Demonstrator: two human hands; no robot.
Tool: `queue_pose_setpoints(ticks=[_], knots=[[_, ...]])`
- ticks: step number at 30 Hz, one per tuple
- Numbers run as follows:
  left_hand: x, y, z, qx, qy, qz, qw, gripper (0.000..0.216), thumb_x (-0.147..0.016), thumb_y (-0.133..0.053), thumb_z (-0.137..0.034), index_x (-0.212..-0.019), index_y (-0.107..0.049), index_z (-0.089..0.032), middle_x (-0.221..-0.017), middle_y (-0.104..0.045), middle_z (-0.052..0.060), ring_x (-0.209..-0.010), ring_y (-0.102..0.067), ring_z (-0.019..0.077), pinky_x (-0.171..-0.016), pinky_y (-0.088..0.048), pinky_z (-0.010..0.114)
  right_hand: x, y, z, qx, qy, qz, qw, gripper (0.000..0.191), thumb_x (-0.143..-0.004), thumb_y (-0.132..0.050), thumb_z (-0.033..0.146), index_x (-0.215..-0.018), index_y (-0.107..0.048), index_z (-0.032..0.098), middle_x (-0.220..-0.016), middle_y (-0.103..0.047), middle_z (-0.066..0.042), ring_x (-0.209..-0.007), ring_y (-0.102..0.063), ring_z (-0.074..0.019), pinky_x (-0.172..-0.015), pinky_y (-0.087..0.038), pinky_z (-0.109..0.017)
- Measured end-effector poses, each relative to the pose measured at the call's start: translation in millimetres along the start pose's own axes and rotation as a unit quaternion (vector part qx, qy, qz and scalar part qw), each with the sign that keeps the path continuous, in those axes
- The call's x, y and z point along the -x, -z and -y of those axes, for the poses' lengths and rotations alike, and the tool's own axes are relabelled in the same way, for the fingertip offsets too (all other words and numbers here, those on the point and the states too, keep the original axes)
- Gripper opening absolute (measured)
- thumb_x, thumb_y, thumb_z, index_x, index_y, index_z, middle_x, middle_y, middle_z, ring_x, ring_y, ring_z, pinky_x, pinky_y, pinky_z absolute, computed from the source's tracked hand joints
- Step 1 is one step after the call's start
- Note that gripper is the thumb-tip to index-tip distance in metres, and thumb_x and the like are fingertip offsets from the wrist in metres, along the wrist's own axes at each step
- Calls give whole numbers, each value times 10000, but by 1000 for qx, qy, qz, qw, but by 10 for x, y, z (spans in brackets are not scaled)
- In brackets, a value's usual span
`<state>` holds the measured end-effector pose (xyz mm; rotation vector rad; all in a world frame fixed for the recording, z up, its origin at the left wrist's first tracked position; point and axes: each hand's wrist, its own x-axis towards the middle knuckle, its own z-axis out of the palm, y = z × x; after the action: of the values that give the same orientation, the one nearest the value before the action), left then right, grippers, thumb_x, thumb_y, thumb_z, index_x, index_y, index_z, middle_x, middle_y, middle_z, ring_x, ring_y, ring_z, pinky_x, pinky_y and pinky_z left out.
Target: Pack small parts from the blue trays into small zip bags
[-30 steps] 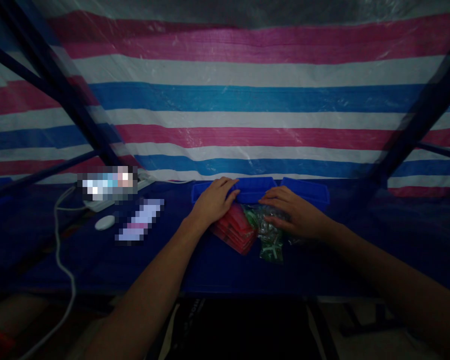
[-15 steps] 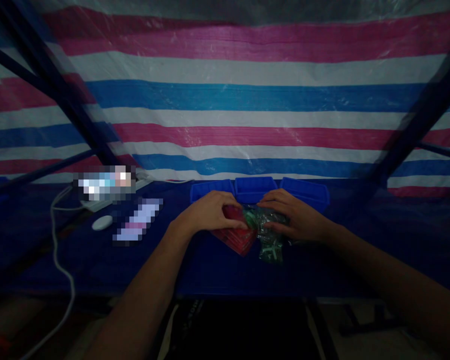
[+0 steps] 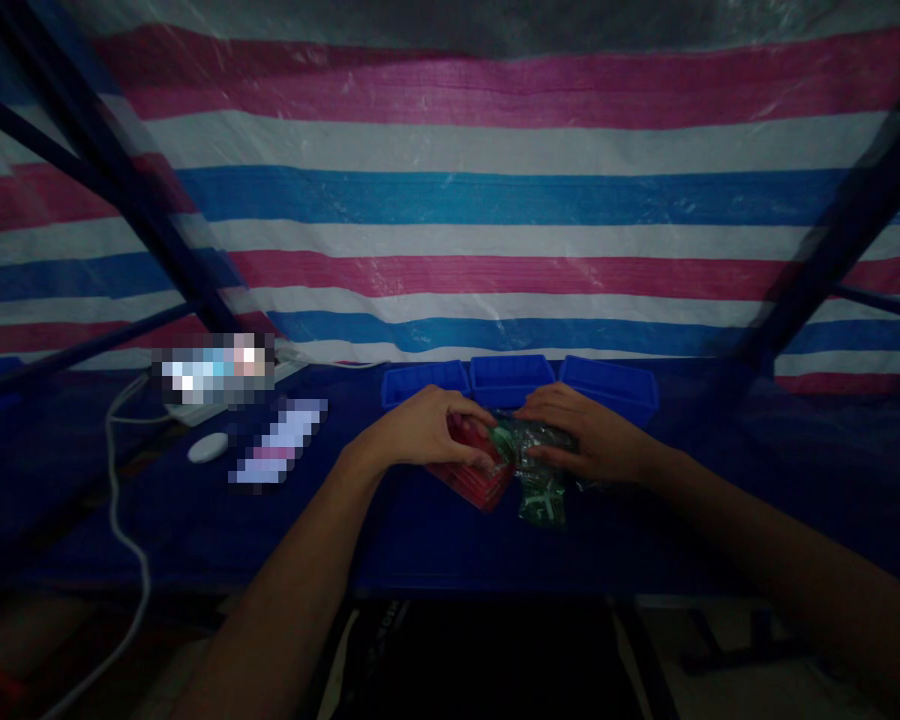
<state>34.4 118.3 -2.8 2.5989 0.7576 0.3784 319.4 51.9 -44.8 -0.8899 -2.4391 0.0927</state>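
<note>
A striped sheet hung behind my landmark, the middle bin, and a blue table spread beneath it. On dark cloth at the lap, nearer than the bin, I saw white lettering too dim to read. The left hand arched over things just front-left of the bin, the right hand front-right; I couldn't tell whether either had a firm hold. A left bin and right bin flanked the landmark. Well to its left lay a pixelated pale thing. Front-left of the bin, red packs pointed one corner toward the person; the left hand blocked their far end, hiding the long axis. Directly beside them, a clear-and-green bag ran lengthwise toward the person, its upper part under the right fingers. Farthest left of these, I noted a white oval thing.
</note>
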Motion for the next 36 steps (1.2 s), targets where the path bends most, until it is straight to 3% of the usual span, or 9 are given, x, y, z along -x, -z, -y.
queue_pose_setpoints(ticks=[5,11,20,27,32,36], knots=[[-4,-8,20,55,-30,-4,998,373,-791,-802,-471,-1105,-798,-270,-920,-782,37,-783,-706,169,-697,-511,263,2,-17,-9,-4,-3,-6,1000,490,-955,-652,419,-1411,-589,253,-1289,-683,-115,-1239,-586,-307,-1072,-470,-551],[-27,-29,26,110,-85,17,990,178,-895,-729,-355,-1032,-817,-285,-1006,-794,47,-894,-731,180,-800,-553,301,-5,-20,-10,1,-9,3,1000,491,-961,-649,432,-1401,-590,221,-1264,-682,-128,-1212,-591,-295,-1065,-479,-528],[-67,-50,-48,105,-86,-46,990,195,-901,-726,-315,-1079,-794,-271,-1073,-771,54,-980,-711,190,-906,-555,356,-14,-20,20,-3,-12,-1,1000,440,-979,-630,411,-1382,-597,238,-1235,-696,-116,-1182,-609,-290,-1037,-496,-524],[-114,-122,22,37,-91,-22,995,303,-891,-705,-233,-1185,-751,-287,-1087,-754,43,-979,-698,191,-914,-534,359,-20,-30,23,-11,-6,5,1000,411,-982,-626,405,-1361,-614,247,-1210,-701,-109,-1161,-621,-284,-1033,-498,-519],[-141,-163,43,11,-92,-62,994,170,-939,-650,-257,-1045,-781,-277,-1024,-729,43,-972,-679,188,-896,-530,350,-29,-30,33,-19,-9,0,1000,407,-974,-633,401,-1357,-623,267,-1201,-709,-101,-1150,-628,-287,-1019,-504,-523],[-139,-140,-16,14,-104,-124,987,140,-950,-650,-277,-1024,-768,-263,-1158,-691,58,-1104,-650,199,-987,-516,379,-20,-46,14,-19,-15,-8,1000,396,-984,-617,393,-1358,-618,260,-1228,-707,-101,-1177,-622,-285,-1037,-494,-518]])
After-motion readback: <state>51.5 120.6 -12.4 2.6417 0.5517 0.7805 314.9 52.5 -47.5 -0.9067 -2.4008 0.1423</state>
